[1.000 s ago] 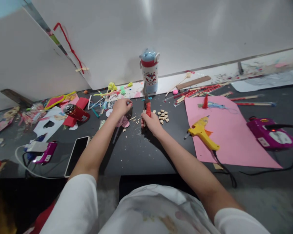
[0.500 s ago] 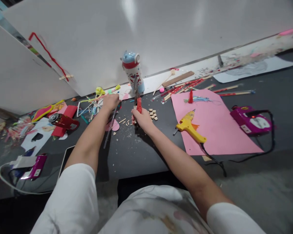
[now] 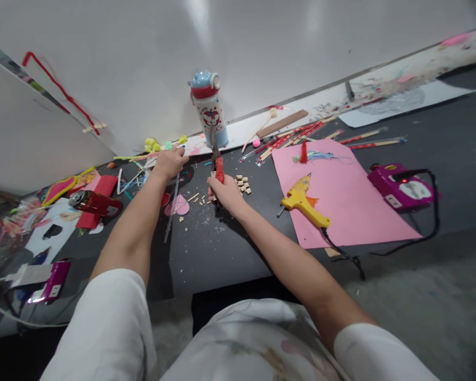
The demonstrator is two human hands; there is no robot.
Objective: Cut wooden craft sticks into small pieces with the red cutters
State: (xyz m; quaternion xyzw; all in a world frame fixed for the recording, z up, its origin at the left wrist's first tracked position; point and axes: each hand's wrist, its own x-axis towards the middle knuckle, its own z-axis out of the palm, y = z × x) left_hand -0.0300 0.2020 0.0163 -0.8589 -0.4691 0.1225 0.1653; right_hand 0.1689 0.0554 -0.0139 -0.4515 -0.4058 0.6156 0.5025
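"What colour are the pliers (image 3: 219, 169)?"

"Red at the handle, dark grey at the nose."

"And the worktop (image 3: 238, 243)?"

"Dark grey, flecked with white."

"What shows at its back edge?"

"The bottle (image 3: 210, 112): light-blue lid and base, red band, white body with a red printed motif."

"And by the front edge, towards the right?"

"A yellow glue gun (image 3: 303, 200) on a pink sheet (image 3: 353, 217), then a purple box (image 3: 392, 185) with a white patch. The can (image 3: 99, 203) towards the left end is red."

Your left hand (image 3: 170, 163) has moved farther forward, baring more of the pink cutout (image 3: 182, 205) (the phone has dropped from sight).
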